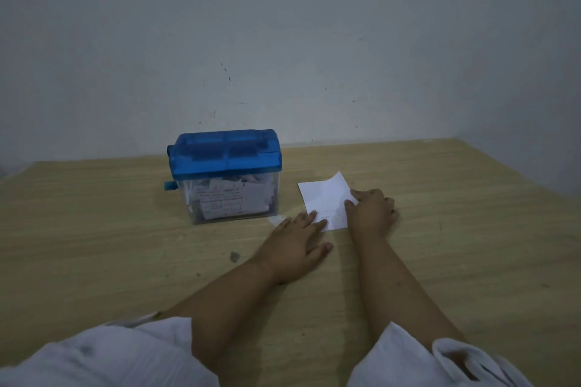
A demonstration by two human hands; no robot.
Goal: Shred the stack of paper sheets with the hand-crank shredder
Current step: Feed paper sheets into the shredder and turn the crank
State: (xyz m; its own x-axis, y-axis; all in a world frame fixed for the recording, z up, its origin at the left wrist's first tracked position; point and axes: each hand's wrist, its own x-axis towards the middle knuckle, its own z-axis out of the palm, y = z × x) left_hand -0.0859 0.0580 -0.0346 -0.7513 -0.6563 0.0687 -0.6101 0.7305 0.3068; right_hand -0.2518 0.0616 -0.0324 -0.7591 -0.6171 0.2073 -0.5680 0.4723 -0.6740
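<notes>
A hand-crank shredder (224,174) with a blue lid and a clear bin stands on the wooden table (125,245); the bin holds paper scraps. Its crank handle (169,185) sticks out at the left side. To its right lies a small stack of white paper sheets (325,198), one far corner lifted. My left hand (298,242) lies flat on the table with straight fingers, fingertips touching the stack's near left edge. My right hand (371,207) rests on the stack's right edge, thumb and fingers pinching it.
A small white paper scrap (276,220) lies in front of the shredder's right corner. A dark mark (234,257) sits on the table near my left wrist. A grey wall (314,56) rises right behind the table.
</notes>
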